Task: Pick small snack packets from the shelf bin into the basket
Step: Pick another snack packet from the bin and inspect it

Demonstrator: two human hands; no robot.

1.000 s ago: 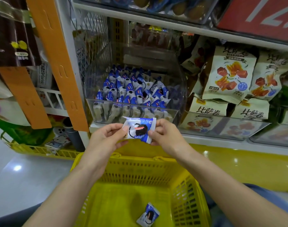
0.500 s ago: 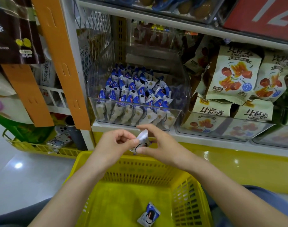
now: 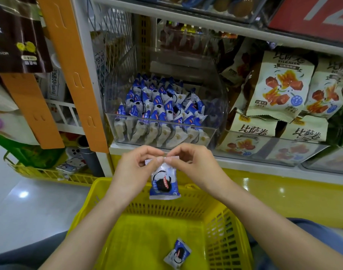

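Packet (image 3: 164, 185) now hangs upright from its top crimped seam. A second ago we had it flat and sideways between the hands; half a second ago it was turned edge-on. So it has been rotated, not released. Meaning for the task: this one is out of the bin and clear of the shelf, but not yet in the basket. We judge the drop is the next step.

Grip: left hand (image 3: 131, 172) and right hand (image 3: 198, 168) both pinch the top seam, thumb against forefinger, fingertips nearly meeting in the middle. Tight, narrow pinch on both sides, nothing else held. The packet body dangles free straight below the grip.

Below the grip: yellow basket (image 3: 221, 230), with its back wall right behind the hanging packet. Further down and toward us from the grip, one packet in the basket (image 3: 177, 254) lies on the floor, same spot as in both earlier frames.

Above and beyond the grip: clear bin (image 3: 219, 90) on the shelf, holding many blue-and-white packets (image 3: 160, 106), rows looking unchanged.

Other differences: both hands sit lower and closer to the basket than a second ago, and closer together. The camera view has tilted down slightly.
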